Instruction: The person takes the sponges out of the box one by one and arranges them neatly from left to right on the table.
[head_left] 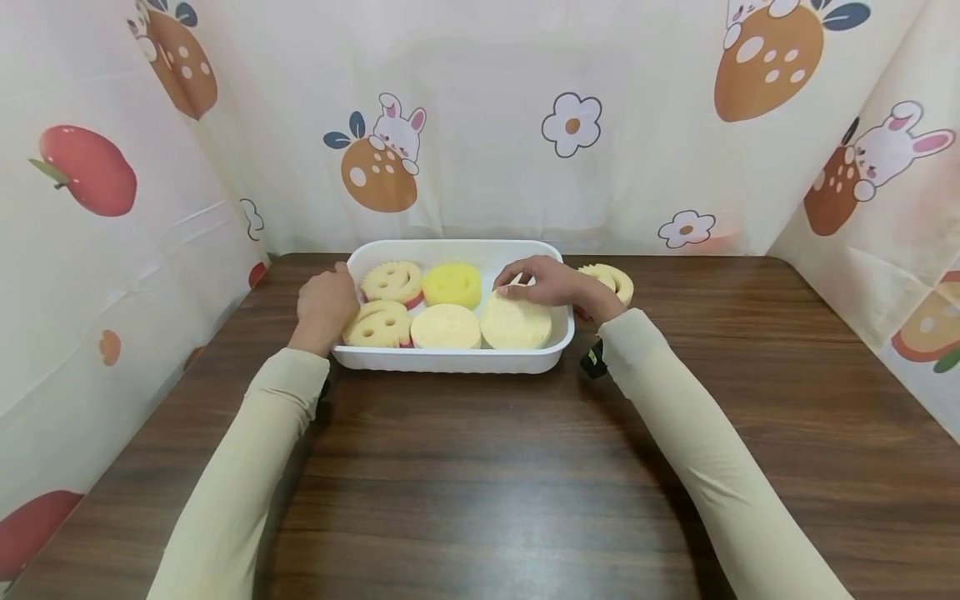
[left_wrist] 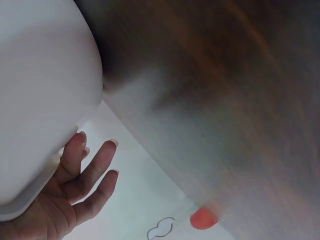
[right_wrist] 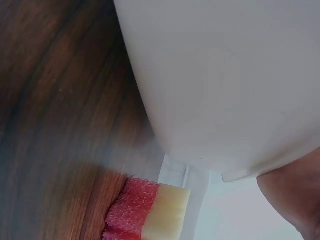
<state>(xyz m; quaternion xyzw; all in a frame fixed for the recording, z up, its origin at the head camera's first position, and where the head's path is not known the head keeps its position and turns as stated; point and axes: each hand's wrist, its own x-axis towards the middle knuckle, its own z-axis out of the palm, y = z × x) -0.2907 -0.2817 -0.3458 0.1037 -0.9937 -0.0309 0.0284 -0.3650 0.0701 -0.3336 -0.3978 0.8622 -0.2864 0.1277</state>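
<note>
A white tray (head_left: 450, 360) holds several round sponges. My left hand (head_left: 326, 307) is at its left rim; in the left wrist view that hand (left_wrist: 75, 192) has the rim against its palm, fingers bent along the outer wall, thumb hidden. My right hand (head_left: 543, 281) reaches over the right rim and grips a plain pale yellow sponge (head_left: 516, 323) at its far edge. Beside that one lies another plain pale sponge (head_left: 446, 327). Two cut-out smiley sponges (head_left: 391, 282) with red undersides are at the left, and a brighter yellow smiley sponge (head_left: 452, 286) sits back centre.
Just right of the tray, a red-and-yellow smiley sponge (head_left: 613, 282) rests on the wooden table (head_left: 480, 475), partly behind my right wrist; its layered side (right_wrist: 150, 207) shows in the right wrist view. A patterned curtain (head_left: 480, 167) rises behind the table and along both sides.
</note>
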